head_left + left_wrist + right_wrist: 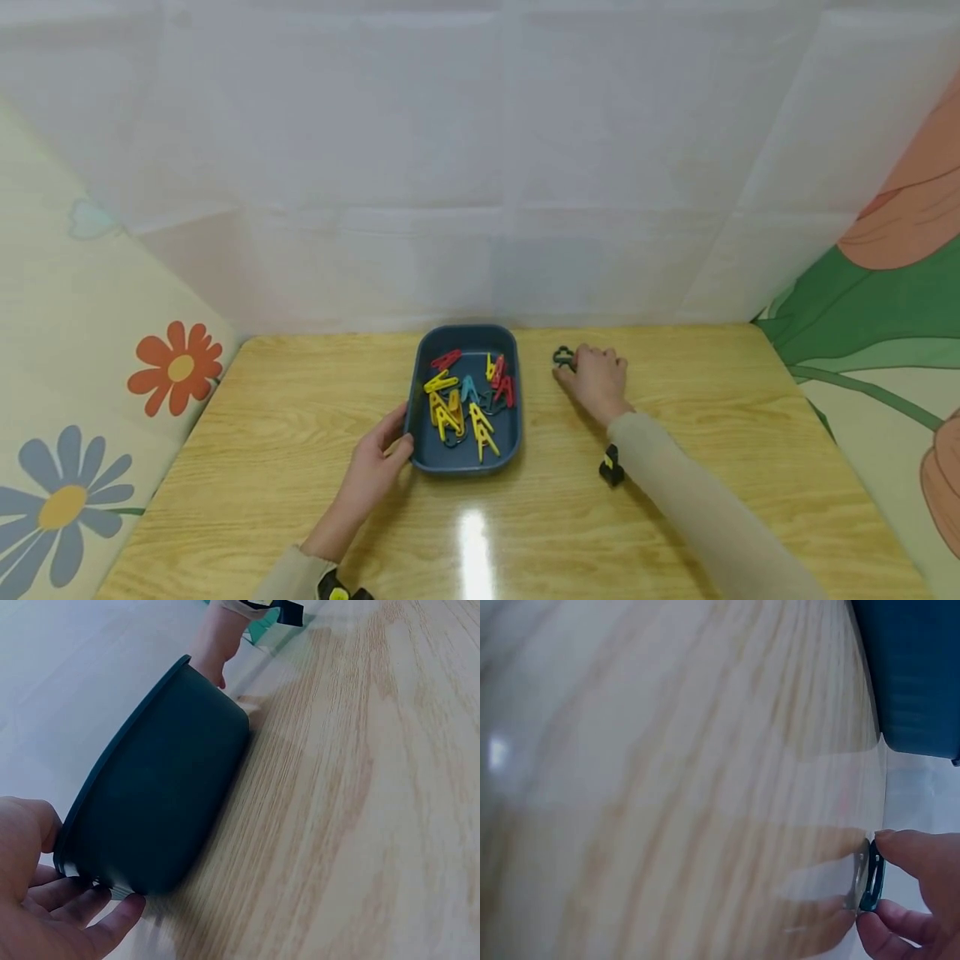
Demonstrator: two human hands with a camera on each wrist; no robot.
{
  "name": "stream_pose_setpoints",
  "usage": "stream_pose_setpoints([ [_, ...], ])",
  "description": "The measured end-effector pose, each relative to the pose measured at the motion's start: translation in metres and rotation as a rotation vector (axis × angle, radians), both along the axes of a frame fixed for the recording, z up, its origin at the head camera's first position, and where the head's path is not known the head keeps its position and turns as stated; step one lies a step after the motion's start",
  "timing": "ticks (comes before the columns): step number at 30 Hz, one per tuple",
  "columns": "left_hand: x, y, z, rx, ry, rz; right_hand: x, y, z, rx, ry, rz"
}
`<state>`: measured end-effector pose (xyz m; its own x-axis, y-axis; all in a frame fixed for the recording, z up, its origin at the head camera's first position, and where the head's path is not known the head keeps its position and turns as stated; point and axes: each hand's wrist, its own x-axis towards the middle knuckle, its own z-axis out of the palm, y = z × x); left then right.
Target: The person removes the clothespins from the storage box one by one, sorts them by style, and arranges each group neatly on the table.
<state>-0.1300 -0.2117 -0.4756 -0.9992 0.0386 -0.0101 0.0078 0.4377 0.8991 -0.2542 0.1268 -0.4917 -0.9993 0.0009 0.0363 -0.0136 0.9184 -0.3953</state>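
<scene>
A dark blue rectangular bin (467,468) stands on the table holding several red, yellow and blue clothespins (441,382) and some dark looped pieces. My left hand (378,458) grips the bin's near left corner, thumb at the rim and fingers along the outer wall, as the left wrist view of the bin (157,780) shows. Right of the bin, my right hand (597,383) is low at the tabletop. Its thumb and fingers pinch a small dark green looped plastic piece (873,874), whose outline (562,357) shows beside the fingertips in the head view.
The wooden table (300,467) reaches back to a white sheet (375,250) hanging close behind the bin. Flower-patterned panels (67,350) rise at both sides. A black wrist strap piece (611,467) hangs below the right sleeve.
</scene>
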Motion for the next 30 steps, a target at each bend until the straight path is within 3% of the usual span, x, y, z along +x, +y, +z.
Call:
stream_pose_setpoints([
  [14,0.000,0.000,-0.004,0.010,0.008,0.005,0.000,0.002,0.005,0.012,-0.010,0.033],
  [30,0.001,0.001,-0.002,0.015,0.012,0.005,0.002,-0.005,0.046,-0.009,0.096,0.168],
])
